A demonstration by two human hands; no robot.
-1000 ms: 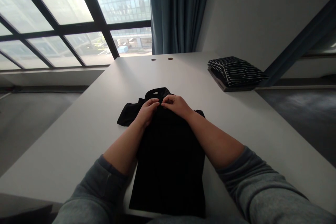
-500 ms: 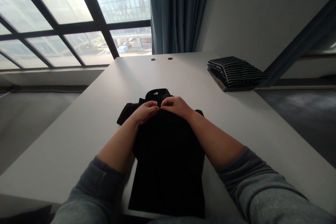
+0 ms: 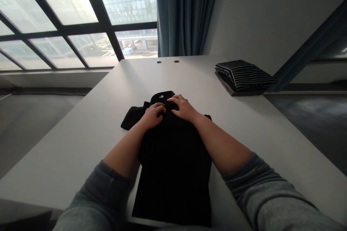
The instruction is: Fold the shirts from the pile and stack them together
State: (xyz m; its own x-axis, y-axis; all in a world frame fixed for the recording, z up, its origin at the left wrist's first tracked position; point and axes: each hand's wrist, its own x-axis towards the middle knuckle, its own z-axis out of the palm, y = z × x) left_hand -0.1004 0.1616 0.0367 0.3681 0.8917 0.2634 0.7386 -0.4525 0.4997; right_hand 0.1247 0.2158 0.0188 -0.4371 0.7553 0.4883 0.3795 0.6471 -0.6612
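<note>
A black short-sleeved shirt (image 3: 176,166) with a collar lies on the white table, its hem toward me and its collar (image 3: 168,94) at the far end. Inside the collar shows a small pale label (image 3: 161,96). My left hand (image 3: 155,114) rests on the shirt just below the collar's left side, fingers bent and thumb apart. On the other side, my right hand (image 3: 182,107) touches the collar with its fingertips, thumb and fingers spread. Dark cloth between the hands hides any fine detail there.
On the white table (image 3: 108,115), a folded black-and-white striped garment (image 3: 245,75) sits atop other folded cloth at the back right. Two round cable holes (image 3: 176,61) lie near the far edge. Behind stand a blue curtain (image 3: 187,14) and a window (image 3: 76,18).
Both hands have opened out of a pinch at the shirt's neck. My right fingers have moved a little up onto the collar, and the hands are slightly farther apart.
</note>
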